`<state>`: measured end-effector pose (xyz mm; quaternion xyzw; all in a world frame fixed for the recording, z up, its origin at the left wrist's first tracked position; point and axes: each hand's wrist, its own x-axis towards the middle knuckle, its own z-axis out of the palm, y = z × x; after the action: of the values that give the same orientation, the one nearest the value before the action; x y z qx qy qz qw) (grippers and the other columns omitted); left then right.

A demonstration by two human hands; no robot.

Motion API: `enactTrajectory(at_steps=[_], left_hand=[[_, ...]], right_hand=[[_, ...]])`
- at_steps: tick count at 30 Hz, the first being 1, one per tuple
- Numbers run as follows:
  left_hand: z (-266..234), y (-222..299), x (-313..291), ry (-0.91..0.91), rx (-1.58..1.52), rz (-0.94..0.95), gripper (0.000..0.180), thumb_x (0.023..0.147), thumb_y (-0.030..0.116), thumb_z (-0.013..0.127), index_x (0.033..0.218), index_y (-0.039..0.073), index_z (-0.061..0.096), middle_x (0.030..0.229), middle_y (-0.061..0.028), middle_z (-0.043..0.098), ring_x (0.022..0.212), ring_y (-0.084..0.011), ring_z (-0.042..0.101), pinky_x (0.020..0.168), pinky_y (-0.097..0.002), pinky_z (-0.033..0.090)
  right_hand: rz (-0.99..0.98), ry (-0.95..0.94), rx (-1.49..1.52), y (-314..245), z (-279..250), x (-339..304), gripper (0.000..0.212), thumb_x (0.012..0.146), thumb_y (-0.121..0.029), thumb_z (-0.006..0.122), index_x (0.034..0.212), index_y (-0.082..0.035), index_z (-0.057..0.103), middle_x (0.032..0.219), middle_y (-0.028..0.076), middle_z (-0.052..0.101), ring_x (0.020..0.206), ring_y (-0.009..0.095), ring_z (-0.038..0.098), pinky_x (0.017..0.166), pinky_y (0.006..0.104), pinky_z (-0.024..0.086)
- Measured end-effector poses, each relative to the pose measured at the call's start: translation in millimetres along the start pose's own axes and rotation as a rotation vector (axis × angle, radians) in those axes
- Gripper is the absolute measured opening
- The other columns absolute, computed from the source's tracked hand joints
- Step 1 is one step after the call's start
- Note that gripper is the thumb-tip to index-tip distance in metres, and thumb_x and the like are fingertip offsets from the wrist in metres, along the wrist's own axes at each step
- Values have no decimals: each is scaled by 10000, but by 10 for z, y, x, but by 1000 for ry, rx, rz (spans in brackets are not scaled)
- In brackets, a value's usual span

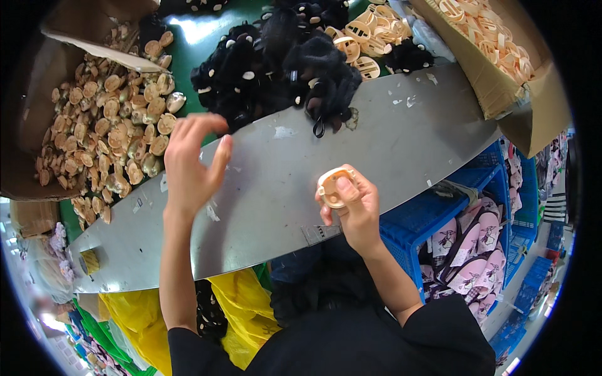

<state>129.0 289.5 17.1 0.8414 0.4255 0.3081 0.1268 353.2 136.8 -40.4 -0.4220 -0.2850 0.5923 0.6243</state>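
Grips a cream piece [327, 185] in the right hand [359, 210], just right of the frame's centre, pinching between thumb and fingers above the grey table [269, 207]. Cannot tell the piece's full inner shape behind the thumb. Holds the left hand [193, 164] raised at left of centre, thumb and fingers well apart, close to the black heap [269, 69] at top centre and to the round shells [119, 122] at upper left. Has those shells lying in and in front of a brown box [19, 169]. Faces, at upper right, loose cream rings [382, 28] near a carton [542, 119] holding more of the same. Has, at lower right, a blue crate [404, 219] with pink slippers [489, 232] inside, and, at lower left of centre, yellow bags [241, 307] below the table. Wears black sleeves [448, 335].
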Motion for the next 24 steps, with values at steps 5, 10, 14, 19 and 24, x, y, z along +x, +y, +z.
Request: enactTrajectory(at_steps=[5, 10, 14, 19, 24], left_hand=[[341, -776, 222, -215, 242, -18, 293, 795, 119, 700, 1074, 33, 692, 1103, -118, 663, 1092, -319, 578, 953, -423, 442], [391, -764, 300, -249, 322, -77, 217, 771, 88, 732, 970, 32, 669, 996, -106, 652, 1021, -313, 583, 912, -422, 441], [211, -505, 192, -64, 54, -73, 190, 797, 53, 749, 948, 17, 640, 953, -131, 661, 956, -331, 603, 864, -433, 462], [-203, 274, -293, 13, -727, -364, 191, 876, 59, 709, 954, 20, 540, 874, -10, 554, 874, -89, 526, 807, -239, 419], [-2, 798, -1024, 142, -1197, -639, 203, 928, 50, 691, 980, 74, 496, 960, 33, 540, 856, -45, 520, 791, -191, 428]], right_hand=[[-7, 58, 53, -168, -2, -73, 224, 987, -178, 621, 1149, -23, 610, 837, 102, 663, 642, 107, 605, 565, 253, 502], [-25, -57, 25, -125, -210, -187, 162, 995, -113, 575, 1117, -13, 614, 877, 108, 660, 686, 121, 618, 583, 265, 512], [-100, -61, 4, -107, -201, -252, 129, 1002, -74, 539, 1077, -5, 617, 930, 101, 647, 783, 125, 626, 631, 263, 518], [-115, -129, -181, -222, -207, -310, 186, 957, -103, 609, 1112, -4, 632, 977, 84, 633, 837, 124, 616, 713, 267, 516], [-220, -225, -430, -310, 155, -189, 422, 866, -211, 769, 1219, -20, 639, 991, 67, 634, 854, 123, 608, 745, 263, 501]])
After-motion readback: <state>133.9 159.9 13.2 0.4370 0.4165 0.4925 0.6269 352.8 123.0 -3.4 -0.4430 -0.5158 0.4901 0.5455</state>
